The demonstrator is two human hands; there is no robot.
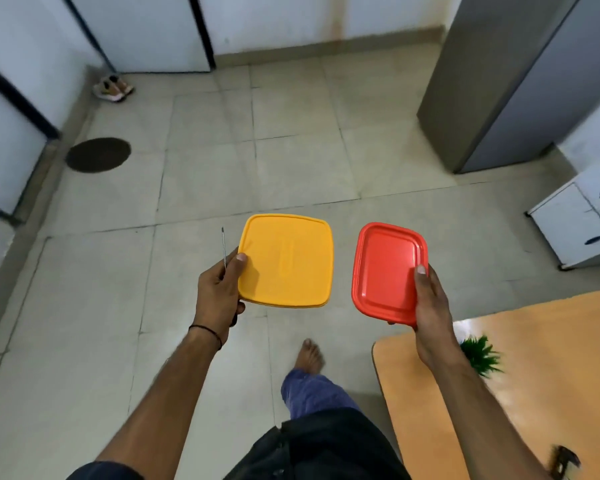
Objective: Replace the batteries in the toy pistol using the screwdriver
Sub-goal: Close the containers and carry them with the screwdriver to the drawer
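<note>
Arms outstretched; left hand (219,289) grips screwdriver (224,247), yellow container (288,261); right hand (432,306) pinches red container (383,271).

We look down on a pale tiled floor (291,150). A grey cupboard (499,98) stands right, an orange table (534,375) nearer us.

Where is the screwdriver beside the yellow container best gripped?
Pinch the screwdriver by its bare shaft above the left hand, coming from the left side: the handle is buried in that hand, and the yellow container blocks the right. The right hand holds a red container.
</note>
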